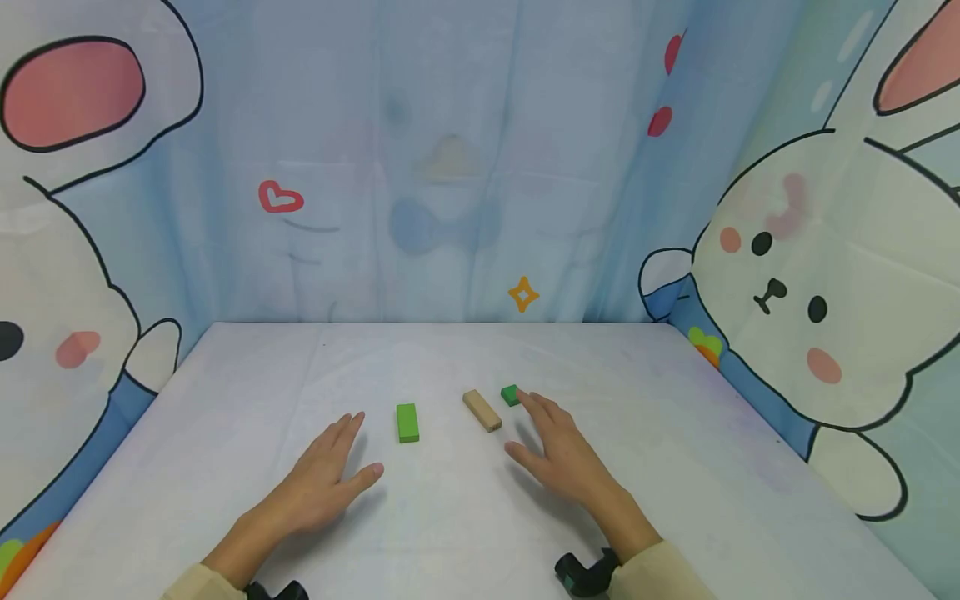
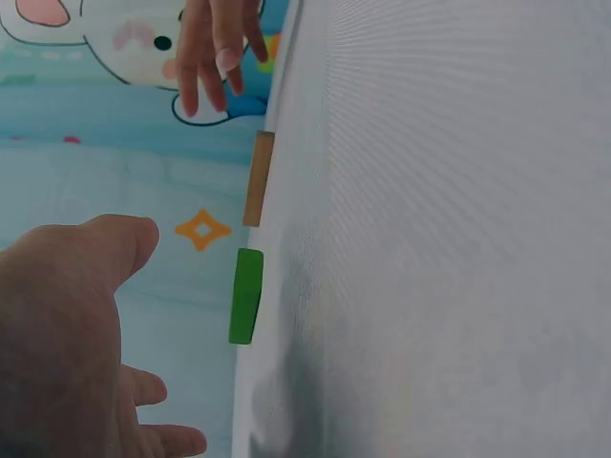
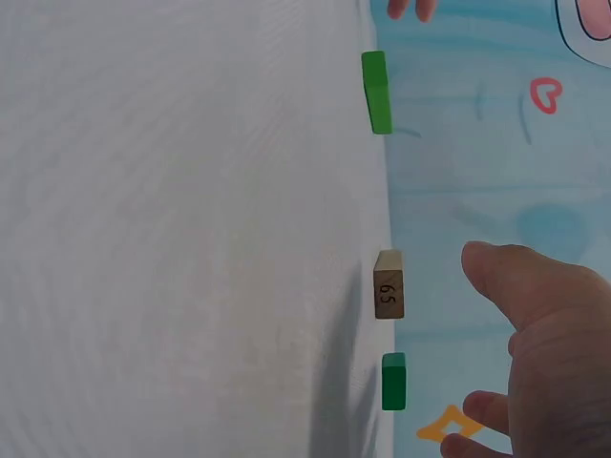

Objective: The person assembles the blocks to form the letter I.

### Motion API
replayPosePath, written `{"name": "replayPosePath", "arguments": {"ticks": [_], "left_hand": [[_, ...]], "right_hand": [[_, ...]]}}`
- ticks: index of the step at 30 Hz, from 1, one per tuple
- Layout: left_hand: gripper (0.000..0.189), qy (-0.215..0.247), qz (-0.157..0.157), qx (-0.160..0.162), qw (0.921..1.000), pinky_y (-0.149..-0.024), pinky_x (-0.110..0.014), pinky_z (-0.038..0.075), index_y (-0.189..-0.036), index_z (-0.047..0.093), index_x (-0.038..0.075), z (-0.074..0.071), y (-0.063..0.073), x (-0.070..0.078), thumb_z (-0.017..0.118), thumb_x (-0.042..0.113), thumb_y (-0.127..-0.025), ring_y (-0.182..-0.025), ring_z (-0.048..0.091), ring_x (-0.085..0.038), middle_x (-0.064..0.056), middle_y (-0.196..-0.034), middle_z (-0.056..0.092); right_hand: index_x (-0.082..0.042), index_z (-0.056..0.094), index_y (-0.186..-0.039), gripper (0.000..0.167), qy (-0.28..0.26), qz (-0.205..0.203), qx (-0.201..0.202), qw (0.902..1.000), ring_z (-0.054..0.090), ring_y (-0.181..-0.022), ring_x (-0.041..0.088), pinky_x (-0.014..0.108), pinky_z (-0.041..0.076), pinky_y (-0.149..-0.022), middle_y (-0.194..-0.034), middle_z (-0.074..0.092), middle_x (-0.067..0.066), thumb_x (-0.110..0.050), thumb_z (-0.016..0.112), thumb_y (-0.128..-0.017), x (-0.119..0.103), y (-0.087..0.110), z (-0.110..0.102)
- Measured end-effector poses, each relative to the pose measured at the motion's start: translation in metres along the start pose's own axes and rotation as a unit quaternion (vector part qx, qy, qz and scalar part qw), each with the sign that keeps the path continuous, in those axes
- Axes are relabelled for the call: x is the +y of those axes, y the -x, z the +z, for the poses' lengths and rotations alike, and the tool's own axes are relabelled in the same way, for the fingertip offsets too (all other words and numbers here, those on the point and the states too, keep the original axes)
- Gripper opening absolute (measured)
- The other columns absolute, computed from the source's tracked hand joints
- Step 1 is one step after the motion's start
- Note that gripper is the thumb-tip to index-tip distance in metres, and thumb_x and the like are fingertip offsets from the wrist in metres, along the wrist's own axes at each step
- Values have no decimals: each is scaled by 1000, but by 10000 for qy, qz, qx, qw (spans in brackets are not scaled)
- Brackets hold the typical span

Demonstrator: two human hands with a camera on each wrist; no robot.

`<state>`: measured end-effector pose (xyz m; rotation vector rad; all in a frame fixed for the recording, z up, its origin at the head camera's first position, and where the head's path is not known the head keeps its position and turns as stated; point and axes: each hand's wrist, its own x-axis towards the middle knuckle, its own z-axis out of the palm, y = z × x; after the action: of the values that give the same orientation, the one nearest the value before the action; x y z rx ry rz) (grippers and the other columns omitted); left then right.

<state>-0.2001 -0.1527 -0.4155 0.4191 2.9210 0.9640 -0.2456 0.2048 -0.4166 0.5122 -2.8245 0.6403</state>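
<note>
Three small blocks lie on the white table in the head view. A light green block point(image 1: 407, 423) is nearest my left hand point(image 1: 322, 479), which hovers to its left with fingers extended and thumb spread. A plain wooden block point(image 1: 482, 411) lies slanted in the middle; the right wrist view shows "65" marked on the wooden block point(image 3: 389, 294). Farther right, a darker green block point(image 1: 510, 395) is partly covered by the fingertips of my right hand point(image 1: 562, 454) in the head view. That hand is also spread over the table and holds nothing.
The white table point(image 1: 450, 533) ends at a blue curtain point(image 1: 450, 167) printed with rabbits, hearts and a star. Black wrist devices sit near both sleeves, one at the right cuff point(image 1: 588, 575).
</note>
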Motion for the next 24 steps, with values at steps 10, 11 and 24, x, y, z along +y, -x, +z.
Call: {"name": "replayPosePath", "arguments": {"ticks": [10, 11, 24], "left_hand": [[87, 64, 31, 62, 10000, -123, -68, 18, -165, 20, 9, 3, -5, 0, 53, 58, -102, -157, 17, -48, -24, -170, 21], [86, 67, 34, 75, 9999, -123, -68, 18, -165, 20, 8, 4, -6, 1, 53, 58, -102, -156, 17, -48, -24, -169, 22], [81, 186, 91, 271, 9994, -123, -67, 21, -163, 25, 3, 8, -12, 5, 56, 50, -104, -155, 23, -48, -27, -167, 26]], "right_hand": [[-16, 36, -161, 77, -118, -62, 33, 9999, 40, -148, 43, 64, 42, -113, -161, 39, 20, -39, 71, -97, -1, -4, 2], [-16, 36, -161, 77, -143, -39, 26, 9999, 40, -148, 43, 64, 42, -113, -162, 39, 20, -39, 71, -97, -2, -4, 2], [-17, 38, -159, 72, -142, 107, -44, 9998, 39, -149, 44, 65, 42, -112, -163, 36, 20, -37, 70, -98, -7, -9, 5]]}}
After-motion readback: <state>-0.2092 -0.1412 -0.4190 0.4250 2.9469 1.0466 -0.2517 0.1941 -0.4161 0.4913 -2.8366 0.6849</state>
